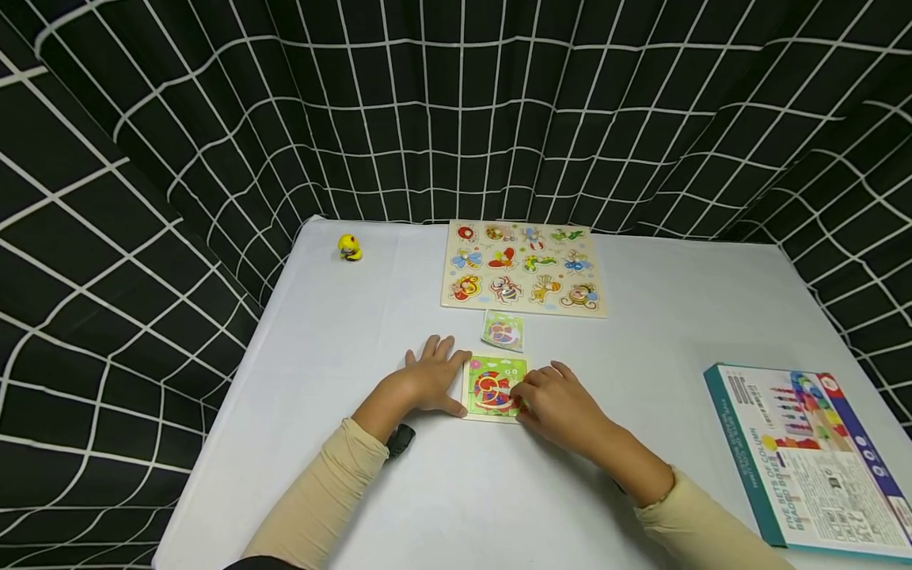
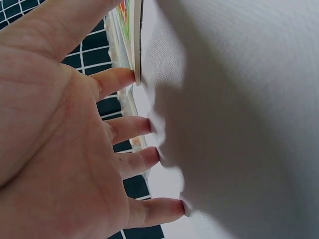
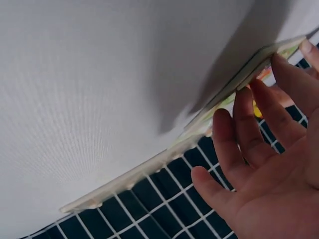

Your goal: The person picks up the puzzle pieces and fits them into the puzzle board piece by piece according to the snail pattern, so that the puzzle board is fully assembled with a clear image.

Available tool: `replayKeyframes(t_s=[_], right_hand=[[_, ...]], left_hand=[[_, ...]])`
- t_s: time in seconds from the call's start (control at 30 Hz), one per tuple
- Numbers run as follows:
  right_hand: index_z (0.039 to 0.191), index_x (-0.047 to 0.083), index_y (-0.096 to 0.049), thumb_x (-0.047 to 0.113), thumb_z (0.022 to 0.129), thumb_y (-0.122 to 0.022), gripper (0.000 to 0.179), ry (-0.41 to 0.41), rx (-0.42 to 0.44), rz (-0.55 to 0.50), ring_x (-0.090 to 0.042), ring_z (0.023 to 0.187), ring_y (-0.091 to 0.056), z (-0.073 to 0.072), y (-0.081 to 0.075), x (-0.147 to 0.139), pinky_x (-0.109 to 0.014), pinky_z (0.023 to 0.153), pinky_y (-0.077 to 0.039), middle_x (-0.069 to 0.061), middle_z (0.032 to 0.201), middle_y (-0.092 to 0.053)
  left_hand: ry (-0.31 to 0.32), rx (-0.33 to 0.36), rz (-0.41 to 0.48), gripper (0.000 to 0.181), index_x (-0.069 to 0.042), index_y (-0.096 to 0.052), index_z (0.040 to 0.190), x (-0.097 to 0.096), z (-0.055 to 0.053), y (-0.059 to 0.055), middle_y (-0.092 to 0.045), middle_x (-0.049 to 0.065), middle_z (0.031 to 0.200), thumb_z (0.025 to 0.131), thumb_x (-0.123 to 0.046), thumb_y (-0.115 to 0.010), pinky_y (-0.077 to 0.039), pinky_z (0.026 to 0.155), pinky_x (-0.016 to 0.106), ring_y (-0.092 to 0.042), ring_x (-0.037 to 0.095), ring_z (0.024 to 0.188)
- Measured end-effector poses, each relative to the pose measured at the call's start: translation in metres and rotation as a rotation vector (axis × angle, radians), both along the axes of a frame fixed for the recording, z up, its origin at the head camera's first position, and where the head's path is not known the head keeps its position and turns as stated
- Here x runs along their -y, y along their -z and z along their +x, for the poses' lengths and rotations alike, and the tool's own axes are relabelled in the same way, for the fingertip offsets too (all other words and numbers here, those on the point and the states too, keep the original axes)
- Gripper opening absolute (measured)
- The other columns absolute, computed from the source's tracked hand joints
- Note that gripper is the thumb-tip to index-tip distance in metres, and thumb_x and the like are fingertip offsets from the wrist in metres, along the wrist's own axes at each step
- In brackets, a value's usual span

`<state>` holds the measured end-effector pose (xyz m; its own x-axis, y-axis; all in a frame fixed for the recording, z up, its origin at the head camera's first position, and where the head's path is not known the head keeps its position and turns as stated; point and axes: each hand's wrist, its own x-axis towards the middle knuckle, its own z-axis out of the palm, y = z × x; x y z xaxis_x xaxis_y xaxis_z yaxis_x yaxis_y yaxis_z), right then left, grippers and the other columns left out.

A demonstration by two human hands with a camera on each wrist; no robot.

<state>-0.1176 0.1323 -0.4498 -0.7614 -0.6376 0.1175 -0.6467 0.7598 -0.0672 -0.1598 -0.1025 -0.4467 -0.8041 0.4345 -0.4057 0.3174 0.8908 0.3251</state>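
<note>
A small square wooden snail puzzle (image 1: 490, 385) with a green and red picture lies on the white table. My left hand (image 1: 431, 381) spreads its fingers along the left side, thumb by the lower corner and index finger by the upper one. In the left wrist view, several fingertips (image 2: 150, 125) touch the cloth beside the puzzle's edge. My right hand (image 1: 563, 406) bends its fingers over the puzzle's lower right part, thumb at the corner, hiding some of it. In the right wrist view, fingertips (image 3: 254, 85) pinch at the puzzle's edge (image 3: 247, 74). Just beyond it lies a small snail picture card (image 1: 503, 330).
A large wooden insect puzzle board (image 1: 526, 269) lies at the back. The yellow duck toy (image 1: 350, 248) stands at the back left. On the right is a bead-set box (image 1: 812, 459). Black curtains with white grid lines (image 1: 492, 103) surround the table (image 1: 641, 317).
</note>
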Motion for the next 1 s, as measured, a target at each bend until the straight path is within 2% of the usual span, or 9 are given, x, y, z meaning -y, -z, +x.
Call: replayKeyframes(t_s=[0.23,0.5,1.0], right_hand=[[0.095,0.016,-0.074,0.022,0.072,-0.085,0.026,-0.007,0.024,-0.025,-0.020,0.090,-0.060,-0.0036,-0.0008,-0.0022,-0.047,0.094,-0.045,0.003,0.090,-0.067],[0.092,0.020,-0.075,0.025,0.072,-0.085,0.023,-0.002,0.047,-0.020,-0.021,0.098,-0.062,-0.0050,-0.0013,-0.0038,-0.054,0.102,-0.040,0.005,0.092,-0.069],[0.093,0.023,-0.078,0.024,0.074,-0.084,0.019,-0.026,-0.025,0.042,-0.021,0.098,-0.061,-0.0010,-0.0021,-0.0048,-0.056,0.101,-0.040,0.005,0.092,-0.068]], left_hand=[[-0.011,0.003,0.006,0.095,-0.019,-0.031,0.152,-0.0010,0.0005,-0.0024,-0.013,0.016,0.161,0.075,-0.046,-0.081,-0.015,0.109,0.070,-0.004,0.039,0.148],[-0.014,0.009,0.010,0.095,-0.019,-0.031,0.152,-0.0019,0.0012,-0.0021,-0.013,0.017,0.161,0.075,-0.045,-0.081,-0.015,0.108,0.071,-0.004,0.039,0.148],[-0.011,0.005,0.002,0.096,-0.019,-0.031,0.152,-0.0024,0.0009,-0.0030,-0.012,0.016,0.161,0.075,-0.046,-0.081,-0.016,0.108,0.071,-0.004,0.038,0.148]])
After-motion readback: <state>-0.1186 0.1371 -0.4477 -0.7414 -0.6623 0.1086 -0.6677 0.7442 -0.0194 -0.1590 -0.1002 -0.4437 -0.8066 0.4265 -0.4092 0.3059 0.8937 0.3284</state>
